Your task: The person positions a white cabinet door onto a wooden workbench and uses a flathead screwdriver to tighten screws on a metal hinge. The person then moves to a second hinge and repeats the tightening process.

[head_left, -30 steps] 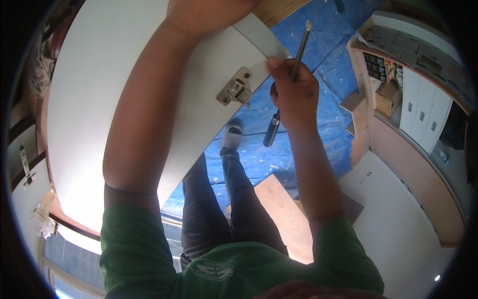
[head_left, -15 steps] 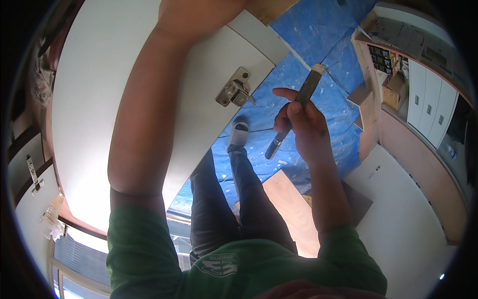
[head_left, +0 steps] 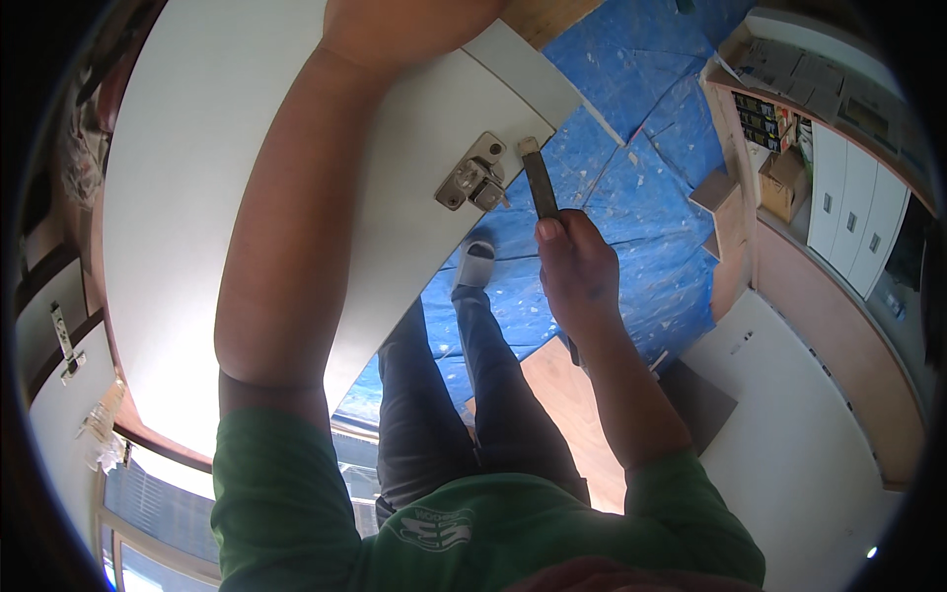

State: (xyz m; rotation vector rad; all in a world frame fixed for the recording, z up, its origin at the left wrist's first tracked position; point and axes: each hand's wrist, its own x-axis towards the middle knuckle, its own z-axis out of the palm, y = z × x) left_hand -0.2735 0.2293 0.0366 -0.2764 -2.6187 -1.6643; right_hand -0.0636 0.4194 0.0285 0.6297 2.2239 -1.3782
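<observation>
My right hand (head_left: pixel 580 271) is closed round a chisel (head_left: pixel 540 183), its dark flat blade pointing up and its pale tip by the edge of a white cabinet door panel (head_left: pixel 187 247). Just left of that tip, a metal concealed hinge (head_left: pixel 475 176) is set into the panel, its arm reaching past the edge. My left hand (head_left: pixel 419 28) lies over the upper part of the panel. The top of the picture cuts off its fingers, so their pose is hidden.
A blue plastic sheet (head_left: pixel 651 212) covers the floor, where my slippered foot (head_left: pixel 475 264) stands. Behind my right forearm lies a wooden board (head_left: pixel 572 409). White cabinet doors (head_left: pixel 850 212) and a cardboard box (head_left: pixel 781 185) are at right. Another hinge (head_left: pixel 65 340) shows at far left.
My right hand has moved left and turned the chisel more upright, bringing its tip from over the blue sheet to the panel's edge near the hinge. The left arm has barely shifted.
</observation>
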